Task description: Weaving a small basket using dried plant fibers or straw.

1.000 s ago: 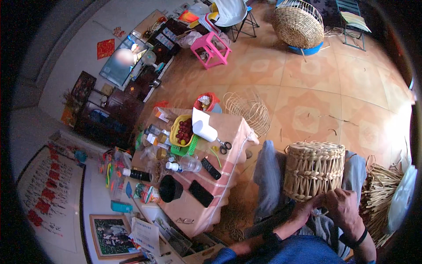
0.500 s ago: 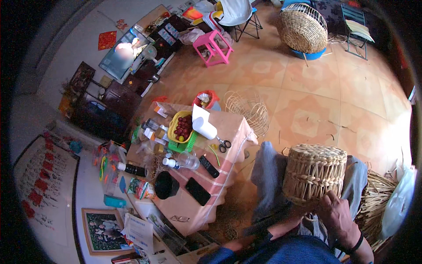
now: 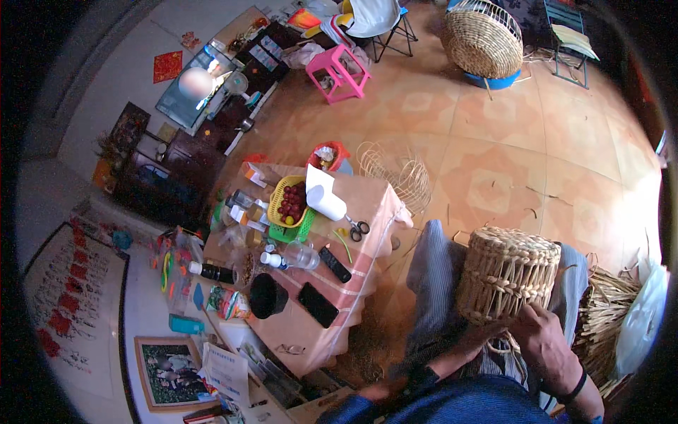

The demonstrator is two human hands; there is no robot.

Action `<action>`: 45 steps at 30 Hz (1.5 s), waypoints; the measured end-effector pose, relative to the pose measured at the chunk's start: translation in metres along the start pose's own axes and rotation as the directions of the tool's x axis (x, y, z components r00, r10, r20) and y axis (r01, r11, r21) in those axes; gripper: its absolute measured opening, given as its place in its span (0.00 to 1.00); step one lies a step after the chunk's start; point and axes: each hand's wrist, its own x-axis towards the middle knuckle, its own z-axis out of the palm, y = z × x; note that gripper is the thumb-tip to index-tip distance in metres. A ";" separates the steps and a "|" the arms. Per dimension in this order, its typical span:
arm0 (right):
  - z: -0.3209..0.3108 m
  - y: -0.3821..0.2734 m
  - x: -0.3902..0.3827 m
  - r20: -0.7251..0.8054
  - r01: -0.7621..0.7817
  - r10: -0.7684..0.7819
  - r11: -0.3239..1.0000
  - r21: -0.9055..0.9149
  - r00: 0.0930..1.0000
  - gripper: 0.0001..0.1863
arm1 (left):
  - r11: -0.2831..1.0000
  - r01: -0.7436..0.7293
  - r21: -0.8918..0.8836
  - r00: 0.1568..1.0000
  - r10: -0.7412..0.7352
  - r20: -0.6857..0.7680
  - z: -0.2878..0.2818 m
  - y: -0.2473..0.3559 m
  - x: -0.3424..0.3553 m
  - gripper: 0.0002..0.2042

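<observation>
Woven basket (image 3: 508, 275), black-lettered wall scroll (image 3: 79, 311)

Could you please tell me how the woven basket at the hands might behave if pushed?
The woven basket is probably light, given its open lattice sides. Its thick braided strands suggest slight give. Being round, it might roll if tipped.

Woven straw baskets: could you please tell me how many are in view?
2: a tan braided cylindrical straw basket, lower right; a large round tan straw basket, upper right.
</observation>
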 end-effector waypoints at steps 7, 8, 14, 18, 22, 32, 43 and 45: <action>-0.025 -0.020 0.004 0.055 -0.074 0.082 0.989 -0.125 0.995 0.06 | 0.999 -0.008 0.048 1.000 0.008 0.003 0.004 0.006 -0.002 0.15; -0.023 -0.013 -0.009 0.055 -0.087 0.100 0.974 -0.208 0.993 0.06 | 0.999 -0.009 0.031 1.000 0.008 0.010 0.005 0.003 0.000 0.14; -0.029 -0.014 -0.008 0.260 0.343 -0.289 0.919 -0.195 0.921 0.16 | 0.998 -0.009 -0.065 1.000 0.008 -0.011 0.001 -0.023 0.008 0.15; -0.045 -0.026 -0.021 0.389 0.208 -0.094 0.942 -0.263 0.917 0.05 | 0.994 -0.093 -0.059 0.994 0.089 -0.066 0.015 -0.006 0.006 0.17; -0.068 -0.021 -0.021 0.247 -0.235 0.276 0.955 -0.184 0.929 0.05 | 0.992 -0.120 -0.025 0.989 0.118 -0.087 0.014 -0.004 0.005 0.21; 0.002 0.012 -0.007 -0.064 -0.451 0.447 0.889 -0.073 0.892 0.23 | 0.985 0.115 0.126 0.991 -0.105 -0.078 0.002 -0.011 0.009 0.27; -0.003 0.008 -0.001 -0.111 -0.362 0.397 0.900 0.244 0.911 0.09 | 0.988 -0.059 -0.141 0.996 0.049 -0.073 -0.009 -0.054 0.016 0.29; 0.000 0.021 0.003 -0.165 -0.266 0.277 0.960 0.087 0.947 0.07 | 0.984 0.021 -0.179 0.998 -0.030 -0.050 -0.006 -0.067 0.026 0.27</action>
